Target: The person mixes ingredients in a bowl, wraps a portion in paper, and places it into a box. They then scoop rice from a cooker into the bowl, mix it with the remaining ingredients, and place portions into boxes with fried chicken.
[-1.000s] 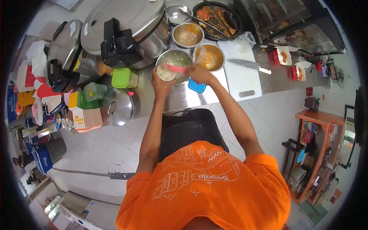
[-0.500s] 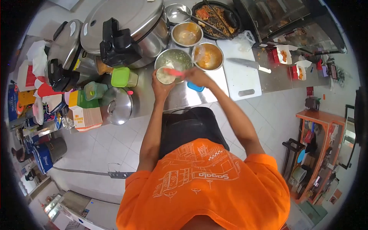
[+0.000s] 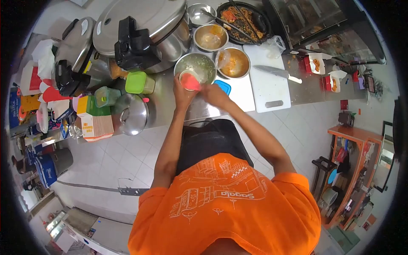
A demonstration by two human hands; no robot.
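A small round cup (image 3: 181, 78) is in my left hand (image 3: 182, 97), its fingers wrapped round the side. The closed fingers of my right hand (image 3: 216, 96), a little blurred, grip a red spatula (image 3: 191, 82). Its flat blade lies over the mouth of the cup and hides most of what is inside. Just behind the cup stands a metal bowl (image 3: 205, 68) with a pale, greenish-white mix clinging to its wall. On the counter by my right hand lies a blue lid (image 3: 223, 86).
Metal bowls with orange residue (image 3: 234, 63) stand behind, near a black pan (image 3: 255, 32) of food with tongs. A knife (image 3: 276, 73) rests on a white cutting board (image 3: 268, 91). Leftward are large cookers (image 3: 170, 44), a green-lidded tub (image 3: 138, 83) and a pot lid (image 3: 132, 114).
The red spatula has turned and come down across the cup's mouth. My right hand has shifted slightly left and down, uncovering more of the blue lid. My left hand still holds the cup.
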